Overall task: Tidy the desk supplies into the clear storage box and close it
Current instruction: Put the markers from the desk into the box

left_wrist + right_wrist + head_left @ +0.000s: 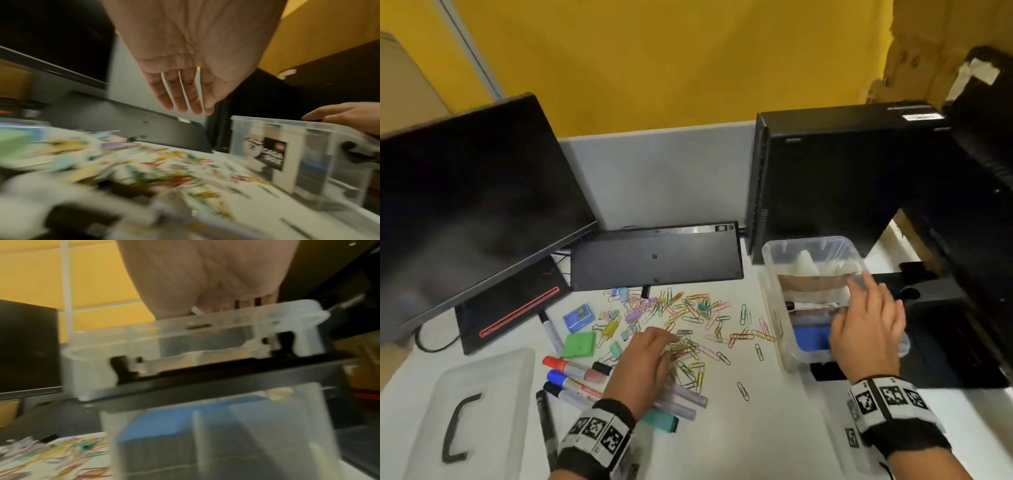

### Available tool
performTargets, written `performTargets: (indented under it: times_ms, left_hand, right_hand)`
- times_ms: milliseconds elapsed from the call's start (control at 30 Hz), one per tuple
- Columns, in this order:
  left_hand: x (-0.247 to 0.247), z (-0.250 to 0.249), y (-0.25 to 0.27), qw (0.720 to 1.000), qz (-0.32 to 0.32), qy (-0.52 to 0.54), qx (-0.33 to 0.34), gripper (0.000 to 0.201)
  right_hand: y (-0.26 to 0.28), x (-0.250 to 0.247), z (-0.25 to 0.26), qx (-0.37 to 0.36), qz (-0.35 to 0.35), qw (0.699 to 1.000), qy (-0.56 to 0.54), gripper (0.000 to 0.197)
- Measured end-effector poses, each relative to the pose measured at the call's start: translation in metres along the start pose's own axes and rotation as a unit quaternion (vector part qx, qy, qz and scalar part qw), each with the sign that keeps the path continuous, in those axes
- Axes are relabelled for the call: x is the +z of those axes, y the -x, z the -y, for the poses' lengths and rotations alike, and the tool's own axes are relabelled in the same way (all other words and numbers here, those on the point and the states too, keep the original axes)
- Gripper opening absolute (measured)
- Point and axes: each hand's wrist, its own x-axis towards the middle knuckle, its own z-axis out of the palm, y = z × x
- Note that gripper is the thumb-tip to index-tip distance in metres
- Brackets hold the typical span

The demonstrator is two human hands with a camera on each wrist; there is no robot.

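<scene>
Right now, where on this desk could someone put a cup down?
Bare white desk lies near the front edge, between the left hand and right hand. Crowded: paper clips mid-desk, markers and lid to the left.

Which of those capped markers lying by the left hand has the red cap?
The red-capped marker, farthest from the person of the three side by side; the next one has a blue cap and the nearest a dark one.

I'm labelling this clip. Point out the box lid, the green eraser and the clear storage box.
box lid (493,373), head view, bare top panel.
green eraser (579,345), head view, top face.
clear storage box (774,294), head view, left wall.
</scene>
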Motion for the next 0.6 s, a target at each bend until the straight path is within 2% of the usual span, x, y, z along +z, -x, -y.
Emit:
performTargets:
  times_ms: [100,200,333,467,600]
  left_hand:
    - [-0.017,0.055,0.039,0.997,-0.02,-0.024,-0.077,0.023]
    - [-0.03,0.1,0.063,0.989,-0.007,-0.05,-0.139,0.023]
    - [-0.041,0.139,0.07,0.982,0.02,-0.098,-0.161,0.023]
    - [-0.045,0.157,0.06,0.986,0.044,-0.105,-0.124,0.027]
    - [-0.051,0.165,0.043,0.986,0.081,-0.126,-0.076,0.024]
  right_hand:
    - [0.014,-0.005,0.041,-0.122,-0.007,0.988,-0.095,0.039]
    - [0.038,0.005,0.088,-0.242,0.016,0.955,-0.171,0.033]
    - [0.074,0.04,0.139,-0.342,0.143,0.918,-0.14,0.022]
    - [0.099,0.077,0.161,-0.318,0.279,0.905,-0.036,0.026]
    - [0.11,0.093,0.17,-0.28,0.305,0.91,0.024,0.023]
